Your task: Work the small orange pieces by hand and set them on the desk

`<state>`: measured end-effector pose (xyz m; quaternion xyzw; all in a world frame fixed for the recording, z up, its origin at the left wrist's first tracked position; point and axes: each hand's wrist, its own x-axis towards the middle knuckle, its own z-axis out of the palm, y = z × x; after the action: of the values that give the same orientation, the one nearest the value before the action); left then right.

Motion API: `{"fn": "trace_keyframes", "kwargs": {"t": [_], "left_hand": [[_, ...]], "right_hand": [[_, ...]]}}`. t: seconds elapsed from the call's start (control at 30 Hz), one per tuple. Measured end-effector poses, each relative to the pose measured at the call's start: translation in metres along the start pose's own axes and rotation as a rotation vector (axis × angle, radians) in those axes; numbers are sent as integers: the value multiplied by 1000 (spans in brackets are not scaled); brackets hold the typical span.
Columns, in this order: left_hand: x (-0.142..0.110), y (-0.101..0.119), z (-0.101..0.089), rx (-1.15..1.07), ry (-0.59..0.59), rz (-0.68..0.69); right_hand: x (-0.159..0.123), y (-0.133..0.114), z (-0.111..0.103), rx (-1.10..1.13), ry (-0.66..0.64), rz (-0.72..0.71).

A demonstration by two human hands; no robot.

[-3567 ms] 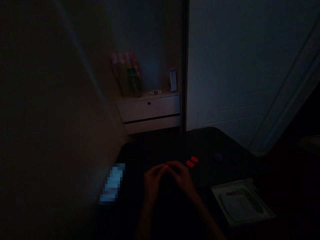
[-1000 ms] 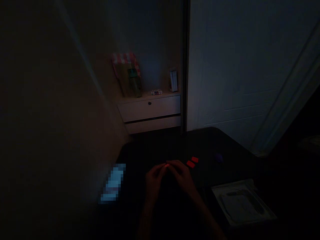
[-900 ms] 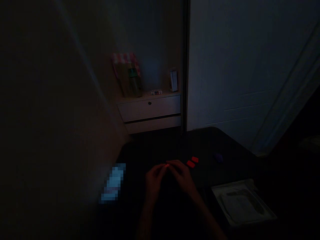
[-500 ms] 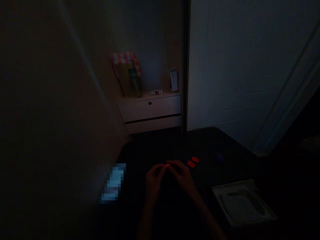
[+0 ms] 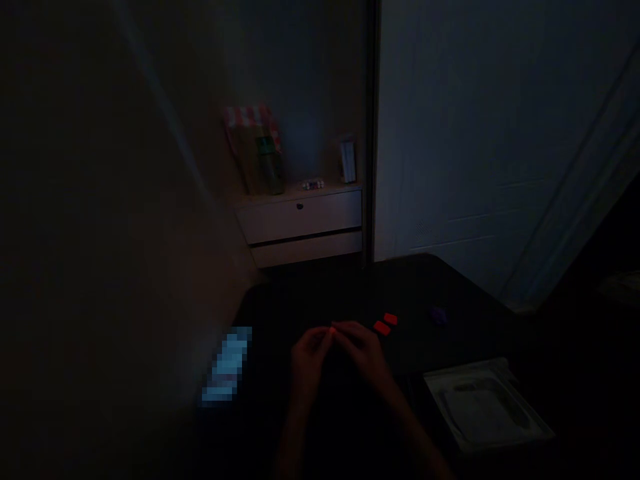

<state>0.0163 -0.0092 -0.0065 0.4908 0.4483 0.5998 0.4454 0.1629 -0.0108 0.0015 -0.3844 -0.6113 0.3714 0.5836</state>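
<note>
Over the dark table, my left hand [image 5: 309,353] and my right hand [image 5: 363,347] meet at their fingertips. Both are closed in a pinch on a small glowing red piece [image 5: 333,330], mostly covered by the fingers; its kind is too dark to tell. Just right of my right hand, two flat bright red pieces [image 5: 382,328] lie close together on the table. Farther right is a small purple lump [image 5: 439,315], dim and unclear in shape.
The black table [image 5: 320,293] reaches to a white drawer unit [image 5: 305,219] bearing a green-capped bottle [image 5: 271,167] and books [image 5: 347,161]. A blurred-out bright screen [image 5: 227,367] stands at left. At right lies a pale square packet [image 5: 487,407]. The room is very dark.
My fingertips have closed further over the red piece, so less of it shows. Both hands stay in nearly the same place, and the pieces on the table have not moved.
</note>
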Motion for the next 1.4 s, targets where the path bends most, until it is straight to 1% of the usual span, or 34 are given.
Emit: {"fn": "trace_keyframes", "kwargs": {"t": [0.1,0.27,0.43,0.57,0.63,0.77,0.93,1.0,1.13,1.4], "left_hand": [[0,-1,0,-12,23,-22],[0,0,-1,25,57,-31],[-1,4,-2,80,-2,-19],[-1,5,-1,89,20,-8],[-1,6,0,75,26,-9],[-2,7,1,22,33,-22],[-2,5,0,42,6,-24],[-1,4,0,43,2,-35],[0,3,-1,34,6,-48],[0,4,-1,78,-15,-5]], "right_hand": [[-1,0,0,-27,-36,-46],[-1,4,0,-65,-67,-77],[-1,8,2,-90,-5,-90],[-3,7,3,-108,-34,-129],[-3,6,3,-127,-24,-134],[-4,5,4,-168,33,-100],[-4,8,5,-161,63,-23],[-4,9,5,-153,72,-14],[-4,9,5,-158,79,-49],[-7,8,6,-204,113,-150]]}}
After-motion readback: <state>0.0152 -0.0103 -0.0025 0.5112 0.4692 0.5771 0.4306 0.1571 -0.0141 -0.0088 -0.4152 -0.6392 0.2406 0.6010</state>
